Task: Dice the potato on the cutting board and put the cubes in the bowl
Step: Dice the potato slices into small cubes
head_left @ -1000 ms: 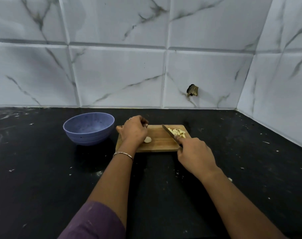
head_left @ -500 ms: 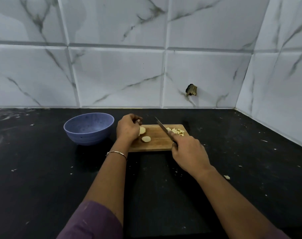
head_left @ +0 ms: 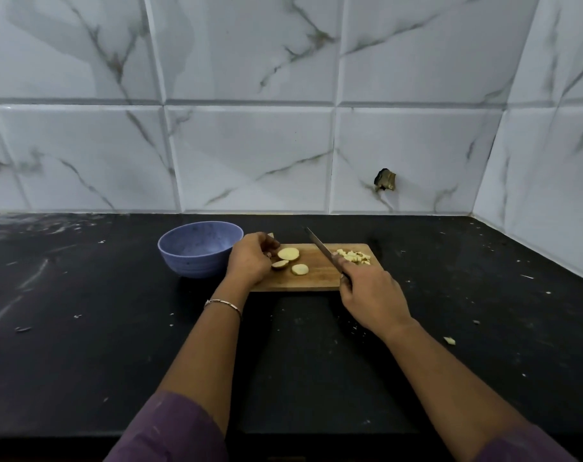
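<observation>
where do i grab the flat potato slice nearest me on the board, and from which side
Pinch the potato slice by its rim at two opposite edges, coming down from above: it lies flat on the cutting board, so only the thin edge offers purchase. Approach from the left, since the knife in the right hand hangs to its right.
</observation>
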### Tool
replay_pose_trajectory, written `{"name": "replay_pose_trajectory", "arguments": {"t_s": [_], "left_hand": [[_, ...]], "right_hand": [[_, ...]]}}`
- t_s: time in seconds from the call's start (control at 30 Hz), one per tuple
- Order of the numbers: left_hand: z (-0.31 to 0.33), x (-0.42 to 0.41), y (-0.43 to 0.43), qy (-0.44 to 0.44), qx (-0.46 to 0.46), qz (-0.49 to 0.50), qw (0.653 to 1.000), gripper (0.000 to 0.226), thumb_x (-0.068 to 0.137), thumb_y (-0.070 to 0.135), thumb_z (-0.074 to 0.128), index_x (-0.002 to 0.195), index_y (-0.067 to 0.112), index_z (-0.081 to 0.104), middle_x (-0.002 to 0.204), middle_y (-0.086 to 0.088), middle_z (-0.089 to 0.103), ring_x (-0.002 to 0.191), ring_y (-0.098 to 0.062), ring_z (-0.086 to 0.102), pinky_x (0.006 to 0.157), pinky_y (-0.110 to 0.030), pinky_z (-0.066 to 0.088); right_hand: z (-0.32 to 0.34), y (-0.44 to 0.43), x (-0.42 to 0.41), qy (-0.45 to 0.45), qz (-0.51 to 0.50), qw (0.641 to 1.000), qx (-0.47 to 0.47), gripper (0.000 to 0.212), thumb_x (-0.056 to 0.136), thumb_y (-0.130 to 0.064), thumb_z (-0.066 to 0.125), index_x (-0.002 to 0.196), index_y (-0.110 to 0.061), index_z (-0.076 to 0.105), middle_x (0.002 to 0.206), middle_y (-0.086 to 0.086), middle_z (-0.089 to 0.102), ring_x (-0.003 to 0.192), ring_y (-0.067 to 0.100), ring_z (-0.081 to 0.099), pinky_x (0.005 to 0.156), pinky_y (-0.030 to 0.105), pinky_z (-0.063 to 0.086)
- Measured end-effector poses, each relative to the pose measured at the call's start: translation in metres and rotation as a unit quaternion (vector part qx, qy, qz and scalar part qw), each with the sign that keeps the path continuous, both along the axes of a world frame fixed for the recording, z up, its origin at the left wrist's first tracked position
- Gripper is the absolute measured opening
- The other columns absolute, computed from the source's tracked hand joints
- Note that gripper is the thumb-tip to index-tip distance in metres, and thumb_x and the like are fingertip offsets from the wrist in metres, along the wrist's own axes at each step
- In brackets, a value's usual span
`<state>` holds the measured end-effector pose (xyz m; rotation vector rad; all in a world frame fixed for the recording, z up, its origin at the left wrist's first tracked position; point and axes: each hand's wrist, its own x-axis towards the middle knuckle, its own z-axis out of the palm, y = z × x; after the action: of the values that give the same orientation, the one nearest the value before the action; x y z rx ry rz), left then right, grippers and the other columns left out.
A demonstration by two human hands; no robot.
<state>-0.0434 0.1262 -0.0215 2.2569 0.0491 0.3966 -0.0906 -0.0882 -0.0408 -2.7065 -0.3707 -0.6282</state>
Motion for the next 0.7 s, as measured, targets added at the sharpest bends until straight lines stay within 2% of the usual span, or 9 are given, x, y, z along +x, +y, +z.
{"name": "replay_pose_trajectory", "arguments": {"t_s": [0.07, 0.17, 0.27, 0.37, 0.53, 0.7], "left_hand": [[0.0, -0.004, 0.001, 0.004, 0.046, -0.013, 0.999, 0.024, 0.091, 0.001, 0.061, 0.109, 0.014, 0.07, 0.109, -0.003, 0.071, 0.097, -0.011, 0.062, 0.089, -0.024, 0.049], [-0.002, -0.008, -0.005, 0.007, 0.133, -0.038, 0.99, 0.023, 0.091, 0.017, 0.067, 0.113, 0.021, 0.07, 0.12, -0.006, 0.065, 0.11, -0.018, 0.059, 0.1, -0.033, 0.047], [-0.005, -0.014, -0.015, 0.017, 0.254, -0.033, 0.966, 0.034, 0.094, 0.033, 0.062, 0.128, 0.029, 0.062, 0.139, -0.01, 0.046, 0.128, -0.028, 0.041, 0.108, -0.046, 0.038], [-0.011, -0.016, -0.026, 0.016, 0.348, -0.008, 0.937, 0.034, 0.098, 0.037, 0.052, 0.13, 0.029, 0.059, 0.144, -0.011, 0.038, 0.131, -0.031, 0.031, 0.105, -0.048, 0.028], [-0.015, -0.011, -0.035, -0.002, 0.389, 0.034, 0.921, 0.033, 0.097, 0.038, 0.05, 0.12, 0.019, 0.064, 0.138, -0.012, 0.043, 0.126, -0.03, 0.034, 0.101, -0.048, 0.028], [-0.012, -0.011, -0.044, 0.003, 0.372, 0.027, 0.928, 0.037, 0.097, 0.043, 0.05, 0.119, 0.017, 0.064, 0.135, -0.009, 0.047, 0.132, -0.03, 0.03, 0.106, -0.05, 0.025]], "right_hand": [[-0.001, 0.001, 0.001, 0.001, -0.002, 1.0, 0.001, 0.05, 0.102, -0.029, 0.043, 0.151, -0.035, 0.038, 0.088, -0.002, 0.062, 0.084, 0.016, 0.058, 0.083, 0.031, 0.047], [0.0, 0.005, 0.0, 0.007, -0.002, 1.0, -0.004, 0.051, 0.102, -0.03, 0.044, 0.152, -0.032, 0.037, 0.089, -0.004, 0.061, 0.083, 0.014, 0.058, 0.079, 0.031, 0.052], [0.0, 0.008, -0.003, 0.012, 0.001, 1.0, -0.004, 0.05, 0.102, -0.03, 0.045, 0.151, -0.033, 0.039, 0.086, -0.006, 0.059, 0.082, 0.014, 0.057, 0.077, 0.031, 0.053], [0.0, 0.008, -0.006, 0.009, 0.014, 1.0, 0.007, 0.048, 0.101, -0.028, 0.046, 0.148, -0.035, 0.042, 0.082, -0.007, 0.06, 0.075, 0.011, 0.056, 0.074, 0.028, 0.051], [-0.004, 0.01, -0.007, 0.009, 0.018, 1.0, 0.013, 0.049, 0.099, -0.026, 0.047, 0.147, -0.038, 0.044, 0.096, -0.004, 0.07, 0.081, 0.013, 0.061, 0.076, 0.03, 0.053], [-0.005, 0.011, -0.007, 0.027, 0.006, 1.0, 0.013, 0.049, 0.099, -0.026, 0.047, 0.147, -0.038, 0.045, 0.099, -0.004, 0.071, 0.087, 0.016, 0.063, 0.078, 0.032, 0.054]]}}
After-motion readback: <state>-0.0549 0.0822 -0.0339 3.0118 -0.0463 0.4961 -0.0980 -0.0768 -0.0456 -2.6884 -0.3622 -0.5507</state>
